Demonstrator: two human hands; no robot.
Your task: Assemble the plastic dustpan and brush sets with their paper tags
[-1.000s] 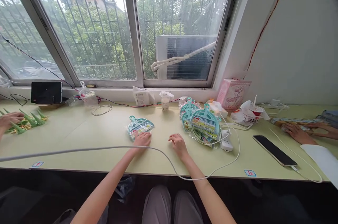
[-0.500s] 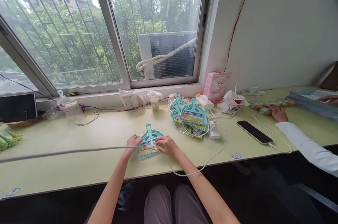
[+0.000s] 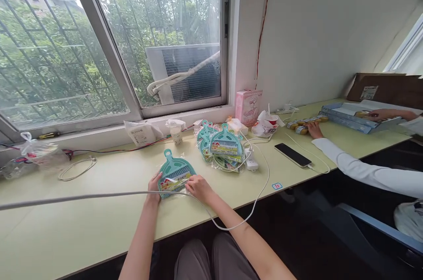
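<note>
A teal toy dustpan-and-brush set (image 3: 173,168) in clear plastic with a printed label lies before me on the table, its handle pointing away. My left hand (image 3: 153,186) grips the set's left edge. At its lower right side, my right hand (image 3: 199,188) has fingers pinched together on the plastic wrapping; the fingertips are partly hidden. Right of and beyond my hands is a pile of similar wrapped dustpan sets (image 3: 226,144).
A white cable (image 3: 99,196) crosses in front of my wrists. Near the pile are a white power strip (image 3: 251,163), a phone (image 3: 292,155) and a pink box (image 3: 247,107). Farther right, a co-worker's hands touch wrapped yellow items (image 3: 302,127) and reach into a blue box (image 3: 350,120).
My view has turned to the right. The dustpan set now sits tilted up on its left side, with my right hand lower along its edge. The co-worker's other hand shows over the blue box.
</note>
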